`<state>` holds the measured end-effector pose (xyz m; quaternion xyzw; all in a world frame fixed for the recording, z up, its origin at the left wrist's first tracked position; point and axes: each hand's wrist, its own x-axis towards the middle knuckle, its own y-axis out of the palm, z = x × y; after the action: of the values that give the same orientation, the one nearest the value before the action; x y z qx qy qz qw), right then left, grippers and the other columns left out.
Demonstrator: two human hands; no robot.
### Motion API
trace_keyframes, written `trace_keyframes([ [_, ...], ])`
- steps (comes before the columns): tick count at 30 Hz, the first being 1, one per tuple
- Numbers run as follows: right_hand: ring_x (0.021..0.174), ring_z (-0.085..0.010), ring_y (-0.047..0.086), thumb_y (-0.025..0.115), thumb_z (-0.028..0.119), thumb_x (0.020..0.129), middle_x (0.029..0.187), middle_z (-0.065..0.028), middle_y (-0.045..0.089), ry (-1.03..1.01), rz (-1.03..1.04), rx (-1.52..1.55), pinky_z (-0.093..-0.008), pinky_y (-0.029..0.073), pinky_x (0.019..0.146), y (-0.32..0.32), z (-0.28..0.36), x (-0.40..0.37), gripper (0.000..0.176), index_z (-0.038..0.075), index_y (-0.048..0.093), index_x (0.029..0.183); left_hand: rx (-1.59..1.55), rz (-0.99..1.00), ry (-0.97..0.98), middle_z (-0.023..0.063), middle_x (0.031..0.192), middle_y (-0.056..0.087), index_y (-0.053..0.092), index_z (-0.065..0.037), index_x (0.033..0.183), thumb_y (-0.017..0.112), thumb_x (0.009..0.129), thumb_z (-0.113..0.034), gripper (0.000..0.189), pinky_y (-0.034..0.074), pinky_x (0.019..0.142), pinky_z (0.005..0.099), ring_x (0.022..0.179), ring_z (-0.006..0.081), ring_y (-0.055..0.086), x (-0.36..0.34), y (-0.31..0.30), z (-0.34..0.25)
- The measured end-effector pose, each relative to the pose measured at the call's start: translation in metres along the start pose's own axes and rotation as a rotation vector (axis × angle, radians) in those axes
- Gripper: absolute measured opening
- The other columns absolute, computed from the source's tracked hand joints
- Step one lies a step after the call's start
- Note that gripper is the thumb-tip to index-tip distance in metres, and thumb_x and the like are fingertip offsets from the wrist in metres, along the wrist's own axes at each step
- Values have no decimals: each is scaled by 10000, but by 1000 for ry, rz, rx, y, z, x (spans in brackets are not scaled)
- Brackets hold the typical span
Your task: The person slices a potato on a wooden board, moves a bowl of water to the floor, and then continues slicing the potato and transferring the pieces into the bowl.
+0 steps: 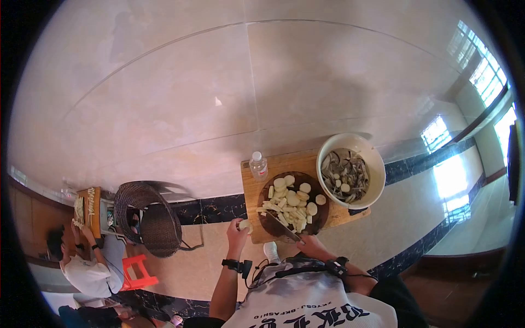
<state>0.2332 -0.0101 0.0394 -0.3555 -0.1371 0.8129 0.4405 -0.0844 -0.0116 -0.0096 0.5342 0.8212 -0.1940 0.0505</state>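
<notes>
My right hand (pixel 314 247) grips the handle of a kitchen knife (pixel 285 228), its blade lying over the near edge of a round dark cutting board (pixel 320 218). Pale cut vegetable pieces (pixel 291 201), some round slices and some sticks, are heaped on the board. Off the board's left side, my left hand (pixel 235 235) pinches a thick, pale round vegetable slice (pixel 245 226). The exact kind of vegetable cannot be told. At the right stands a large white basin (pixel 376 169) holding greyish strips with a few pale round pieces on top.
Board and basin rest on a wooden table (pixel 251 191), with a clear plastic bottle (pixel 258 166) at its back left. To the left are a dark wicker chair (pixel 158 229) and a red stool (pixel 138 272). Another person (pixel 93 273) works at a small wooden table (pixel 93 205).
</notes>
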Motion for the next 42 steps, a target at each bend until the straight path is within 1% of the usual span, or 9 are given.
trace_keyframes([
  [18,843,-507,636,617,304,896,830,-303,649,-32,-80,-99,-569,494,729,7,-1,8,320,-13,637,936,110,192,-34,151,1062,718,649,-9,1225,727,781,-89,458,605,671,337,870,214,728,-12,33,10],
  [21,818,-482,648,633,303,897,823,-291,652,-61,-100,-111,-543,501,711,4,6,-1,315,-4,644,968,243,183,55,192,1088,730,662,-9,1199,733,770,-109,446,583,827,393,1007,304,724,-11,45,4],
  [24,792,-452,656,644,298,899,815,-275,655,-57,-87,-84,-522,501,689,4,-7,-1,307,2,641,981,42,304,-158,179,1094,732,664,-14,1198,750,756,-106,459,583,831,393,1044,306,714,-9,56,1],
  [27,783,-437,665,645,300,903,813,-270,656,-145,-207,-10,-521,495,681,-5,2,-13,309,2,639,982,254,304,126,179,1090,731,643,-6,1221,741,759,-34,473,607,770,392,1013,301,725,3,74,24],
  [28,777,-438,664,646,306,904,807,-268,655,-119,-205,-7,-522,494,679,-8,2,-16,313,3,640,981,-60,387,-153,177,1061,729,624,10,1218,708,773,42,454,624,670,369,930,283,742,0,77,15],
  [31,760,-440,662,650,322,908,788,-263,652,-41,-197,-6,-523,493,673,-18,4,-21,328,1,643,973,-29,337,-35,158,998,719,621,14,1168,688,773,81,406,621,588,336,836,245,744,-6,82,-5],
  [32,755,-442,662,653,328,909,782,-263,650,-16,-190,-11,-522,494,672,-21,6,-23,334,0,644,968,-48,346,-71,189,1048,712,638,7,1156,688,761,53,401,617,668,399,886,308,741,-7,81,-10],
  [36,738,-455,651,660,342,911,759,-262,641,-26,-228,-40,-519,488,656,-23,-9,-25,349,-5,633,927,328,182,283,251,1102,681,695,-22,1121,735,687,-53,436,518,910,483,1053,429,648,-8,83,-9],
  [42,741,-463,651,662,351,916,743,-254,642,-25,-263,10,-516,484,647,-32,-10,-31,357,-4,622,914,454,160,380,217,1057,705,757,-68,1084,748,654,-62,430,527,882,473,1025,416,632,-8,82,-16],
])
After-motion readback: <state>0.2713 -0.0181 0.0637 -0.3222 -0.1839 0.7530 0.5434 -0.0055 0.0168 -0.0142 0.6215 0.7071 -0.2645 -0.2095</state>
